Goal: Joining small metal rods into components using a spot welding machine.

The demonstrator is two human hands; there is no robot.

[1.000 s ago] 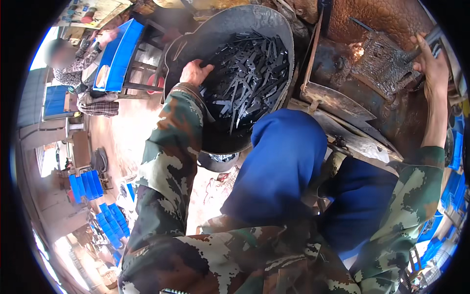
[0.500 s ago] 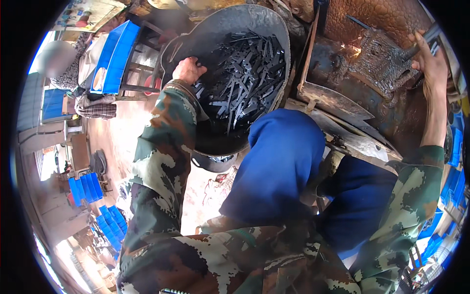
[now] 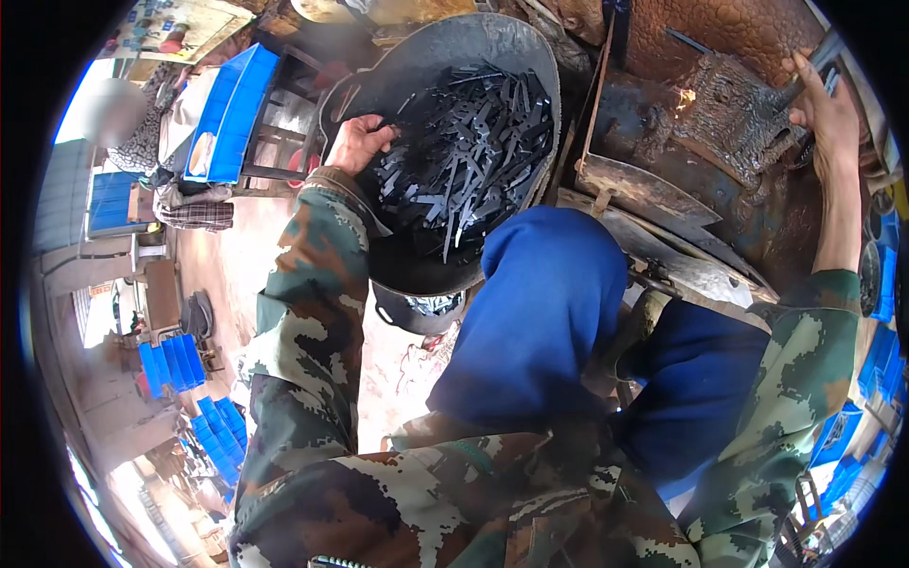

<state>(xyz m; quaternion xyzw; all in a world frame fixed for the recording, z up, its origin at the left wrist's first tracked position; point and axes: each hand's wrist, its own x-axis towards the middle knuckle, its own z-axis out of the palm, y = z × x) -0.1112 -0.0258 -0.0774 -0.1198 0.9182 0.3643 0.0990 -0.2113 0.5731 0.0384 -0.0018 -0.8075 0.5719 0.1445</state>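
My left hand (image 3: 358,144) is over the left side of a large dark tub (image 3: 386,279), its thumb and fingers pinched together. Whatever is between those fingertips is too small and dark to make out. A heap of narrow, dark metal pieces (image 3: 478,142), some forked, fills much of the tub to the right of that hand. At the far right, my right hand (image 3: 829,112) is wrapped round a dark metal bar (image 3: 826,59). The bar angles down toward a crusted, wet-looking metal block (image 3: 734,118) on a machine, where a small orange glow (image 3: 686,97) shows.
A rusty metal guard (image 3: 653,194) stands between the tub and the machine, beside my blue-trousered knee (image 3: 554,256). A smaller bucket (image 3: 417,317) sits below the tub. Blue bins (image 3: 227,114) rest on a rack at left; a person (image 3: 142,114) is beyond them.
My left hand has moved slightly left and down at the tub. My right hand has shifted slightly up and left, still round the bar. The glow on the block looks smaller.
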